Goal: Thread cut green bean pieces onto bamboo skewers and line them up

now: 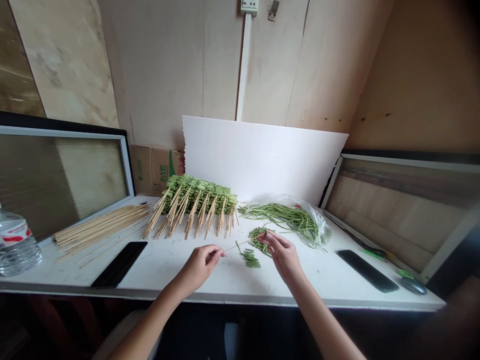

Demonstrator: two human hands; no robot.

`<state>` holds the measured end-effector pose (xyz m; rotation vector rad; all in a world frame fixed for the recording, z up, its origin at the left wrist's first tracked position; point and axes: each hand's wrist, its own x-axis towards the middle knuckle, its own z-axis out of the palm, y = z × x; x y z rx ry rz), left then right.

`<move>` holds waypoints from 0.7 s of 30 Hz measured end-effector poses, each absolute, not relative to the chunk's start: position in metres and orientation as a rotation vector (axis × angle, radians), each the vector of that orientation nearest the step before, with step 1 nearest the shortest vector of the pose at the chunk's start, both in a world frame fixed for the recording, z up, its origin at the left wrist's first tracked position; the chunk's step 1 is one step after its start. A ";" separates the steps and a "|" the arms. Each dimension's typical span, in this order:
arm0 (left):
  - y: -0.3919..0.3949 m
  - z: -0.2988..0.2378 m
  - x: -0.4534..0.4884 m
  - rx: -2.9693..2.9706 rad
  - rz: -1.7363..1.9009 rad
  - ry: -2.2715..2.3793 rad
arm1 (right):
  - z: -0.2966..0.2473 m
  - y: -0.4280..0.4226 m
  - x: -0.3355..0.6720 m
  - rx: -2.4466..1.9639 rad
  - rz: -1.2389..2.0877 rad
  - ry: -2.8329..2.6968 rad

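A thin bamboo skewer (240, 243) stretches between my two hands above the white table. Its left end is pinched in the closed fingers of my left hand (204, 261). My right hand (282, 254) is closed at the other end, with a short piece of green long bean (266, 231) at its fingertips. Below the skewer lies a small row of cut bean pieces (250, 258). Partly behind my right hand is a heap of cut beans (258, 235). Farther left, filled bean skewers (200, 195) are stacked with their bare sticks towards me.
Loose bamboo skewers (101, 225) lie at the left, near a black phone (120, 264) and a water bottle (18, 245). Uncut long beans (288, 215) rest in a clear plastic bag at the back right. A dark flat device (367, 271) and a mouse (413, 285) sit at the right.
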<state>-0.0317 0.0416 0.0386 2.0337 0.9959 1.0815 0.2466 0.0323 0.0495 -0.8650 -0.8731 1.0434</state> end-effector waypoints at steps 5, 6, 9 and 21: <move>0.042 0.038 -0.033 2.059 1.102 0.977 | 0.047 0.031 0.249 -0.927 1.010 -0.954; 0.042 0.038 -0.034 2.062 1.100 0.974 | 0.046 0.030 0.249 -0.938 1.005 -0.974; 0.043 0.038 -0.035 2.057 1.101 0.967 | 0.046 0.029 0.248 -0.943 1.007 -1.007; 0.042 0.036 -0.029 2.009 1.183 0.900 | 0.049 0.030 0.250 -0.942 0.958 -0.918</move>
